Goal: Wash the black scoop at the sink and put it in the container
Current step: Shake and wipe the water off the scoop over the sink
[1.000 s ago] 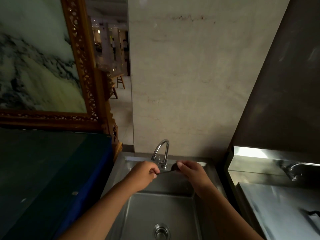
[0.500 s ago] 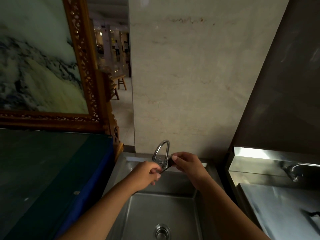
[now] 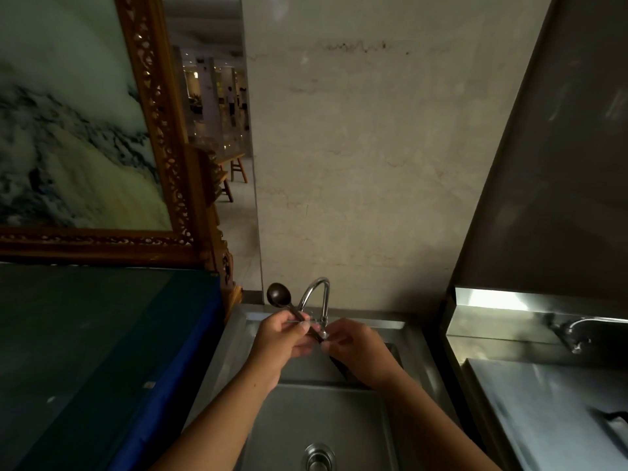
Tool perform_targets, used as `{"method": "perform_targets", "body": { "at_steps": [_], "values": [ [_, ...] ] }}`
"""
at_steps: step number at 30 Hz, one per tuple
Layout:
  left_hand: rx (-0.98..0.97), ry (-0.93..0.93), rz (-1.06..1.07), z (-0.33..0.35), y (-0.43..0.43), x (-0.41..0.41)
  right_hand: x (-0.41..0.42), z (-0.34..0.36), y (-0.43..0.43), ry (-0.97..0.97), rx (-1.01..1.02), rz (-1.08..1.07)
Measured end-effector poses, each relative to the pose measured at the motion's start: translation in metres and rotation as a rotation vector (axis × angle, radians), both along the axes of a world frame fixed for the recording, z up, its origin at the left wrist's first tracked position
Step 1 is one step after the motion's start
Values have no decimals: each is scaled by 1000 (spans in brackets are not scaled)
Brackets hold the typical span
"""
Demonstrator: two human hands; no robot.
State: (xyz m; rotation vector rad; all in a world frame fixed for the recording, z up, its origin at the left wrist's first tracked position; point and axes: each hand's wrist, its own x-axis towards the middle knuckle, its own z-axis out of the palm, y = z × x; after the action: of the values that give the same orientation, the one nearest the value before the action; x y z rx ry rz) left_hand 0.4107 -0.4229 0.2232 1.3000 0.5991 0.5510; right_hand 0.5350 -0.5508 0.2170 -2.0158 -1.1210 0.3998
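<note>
While both hands sit over the sink (image 3: 419, 365), I log the black scoop (image 3: 279, 294) as held up above the basin, bowl end high and to the left of the faucet (image 3: 317, 294), handle running down and to the right toward the spout tip. Left hand (image 3: 280, 338) has its fingers pinched around the handle about midway, so that is the carrying grip. Right hand (image 3: 358, 348) is curled at the lower end of the handle, just under the spout; I judge it is touching or rubbing that end, but the fingertips are hidden, so whether it really grips I cannot tell. Long axis goes upper-left to lower-right, bowl pointing away from the right hand. Water stream: not clear enough to call. Bowl sits outside the spout line, so my guess is the next wash move needs the left hand to bring the bowl right and down under the spout. No container in view. Drain (image 3: 317, 457) is visible at the bottom of the basin.
</note>
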Motion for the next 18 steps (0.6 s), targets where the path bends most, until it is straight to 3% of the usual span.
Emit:
{"method": "perform_targets", "body": {
  "at_steps": [9, 18],
  "values": [
    [-357, -98, 63, -6, -12, -4, 2, 1, -15, -285, -117, 22],
    [-426, -80, 115, -15, -10, -11, 9, -4, -6, -347, -157, 57]
  ]
}}
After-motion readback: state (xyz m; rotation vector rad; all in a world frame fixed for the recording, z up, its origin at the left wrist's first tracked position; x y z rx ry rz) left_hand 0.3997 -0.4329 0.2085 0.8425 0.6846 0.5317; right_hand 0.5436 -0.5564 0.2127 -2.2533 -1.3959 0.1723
